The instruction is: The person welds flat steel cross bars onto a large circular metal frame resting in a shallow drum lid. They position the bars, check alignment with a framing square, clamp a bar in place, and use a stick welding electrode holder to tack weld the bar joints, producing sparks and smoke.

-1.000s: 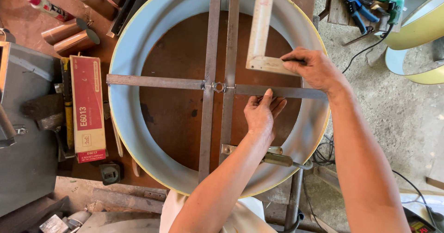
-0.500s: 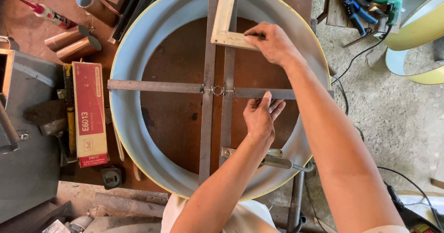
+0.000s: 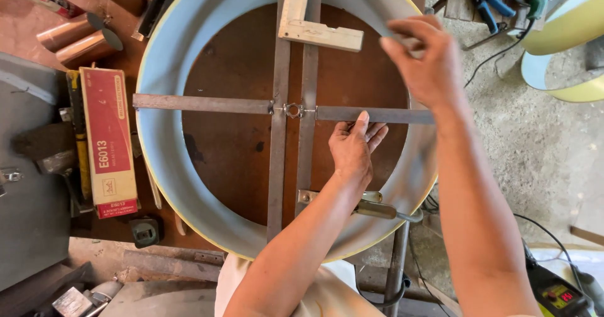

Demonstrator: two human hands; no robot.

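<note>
Here, the left hand (image 3: 353, 148) is pressing open-fingered on the flat steel bar (image 3: 371, 114), pinning it. The right hand (image 3: 423, 59) is closing its fingertips on the ring's rim (image 3: 402, 185), just right of the cream square (image 3: 314, 30). Best practice, I judge: keeping the bar pinned flat while the square is seating tight into the corner. The bars are forming a rusty grey cross inside the pale ring, beneath both hands.

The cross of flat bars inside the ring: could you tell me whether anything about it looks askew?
Yes. The left horizontal bar and the right one do not line up; the right sits slightly lower at the centre nut. The left hand presses the right bar, while the right hand is by the ring's rim.
</note>
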